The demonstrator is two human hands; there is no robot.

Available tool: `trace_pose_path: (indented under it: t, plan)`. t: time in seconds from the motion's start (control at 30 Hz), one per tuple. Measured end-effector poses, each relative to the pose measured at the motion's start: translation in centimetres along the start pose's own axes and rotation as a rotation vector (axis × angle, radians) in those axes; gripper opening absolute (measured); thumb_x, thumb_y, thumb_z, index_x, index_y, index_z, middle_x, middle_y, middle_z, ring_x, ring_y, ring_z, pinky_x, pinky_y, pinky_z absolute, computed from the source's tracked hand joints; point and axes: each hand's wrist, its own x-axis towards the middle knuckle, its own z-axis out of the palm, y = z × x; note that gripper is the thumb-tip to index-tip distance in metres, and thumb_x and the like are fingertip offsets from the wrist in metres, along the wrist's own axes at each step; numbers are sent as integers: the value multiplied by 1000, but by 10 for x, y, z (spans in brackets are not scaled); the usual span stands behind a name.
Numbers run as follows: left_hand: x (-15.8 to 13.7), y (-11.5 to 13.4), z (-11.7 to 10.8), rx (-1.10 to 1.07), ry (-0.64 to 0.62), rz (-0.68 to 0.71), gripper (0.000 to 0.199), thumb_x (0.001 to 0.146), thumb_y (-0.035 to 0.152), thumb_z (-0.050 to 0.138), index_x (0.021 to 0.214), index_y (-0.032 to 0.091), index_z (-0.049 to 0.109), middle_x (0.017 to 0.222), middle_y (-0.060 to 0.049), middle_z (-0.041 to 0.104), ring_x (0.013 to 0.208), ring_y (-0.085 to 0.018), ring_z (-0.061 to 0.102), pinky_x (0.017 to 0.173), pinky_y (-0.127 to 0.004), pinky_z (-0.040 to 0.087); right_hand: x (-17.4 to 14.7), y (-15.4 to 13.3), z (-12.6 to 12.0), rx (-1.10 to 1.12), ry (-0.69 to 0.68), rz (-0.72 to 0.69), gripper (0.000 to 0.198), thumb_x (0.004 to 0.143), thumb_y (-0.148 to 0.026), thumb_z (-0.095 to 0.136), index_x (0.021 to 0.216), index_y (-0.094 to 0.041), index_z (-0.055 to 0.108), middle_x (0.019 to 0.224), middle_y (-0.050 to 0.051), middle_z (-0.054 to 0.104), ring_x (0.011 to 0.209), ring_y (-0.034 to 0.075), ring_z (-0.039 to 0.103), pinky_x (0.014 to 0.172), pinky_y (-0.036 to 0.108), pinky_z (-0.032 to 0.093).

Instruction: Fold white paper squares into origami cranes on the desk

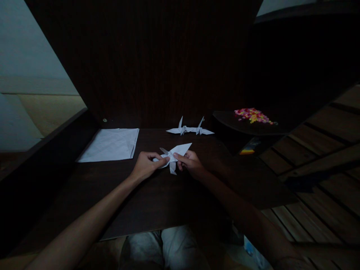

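Observation:
Between my two hands is a white folded paper origami piece (181,150), held just above the dark desk (157,202). One long pointed flap slants up to the right, and smaller flaps stick out above and below the middle. My left hand (147,164) pinches its left side, thumb on top. My right hand (191,163) grips the right side, its thumb pressed near the centre folds and its fingers partly hidden beneath. Behind them, against the back panel, stands finished-looking white origami (191,129) with two upright points, like paper cranes.
A stack of white paper sheets (111,144) lies at the back left of the desk. On a curved side shelf (225,119) at the right sits a pile of small pink, red and yellow pieces (254,115). A raised side board (42,150) borders the left.

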Motion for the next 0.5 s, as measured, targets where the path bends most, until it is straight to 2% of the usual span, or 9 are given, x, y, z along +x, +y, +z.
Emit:
trace_pose_path:
  t: [0.5]
  plan:
    - [-2, 3, -2, -26, -3, 30, 37, 69, 48, 70, 57, 13, 68, 55, -1, 62, 53, -12, 52, 53, -23, 38, -1, 0, 0, -31, -17, -32, 38, 61, -47, 75, 66, -15, 58, 44, -5, 52, 35, 8, 44, 35, 20, 32]
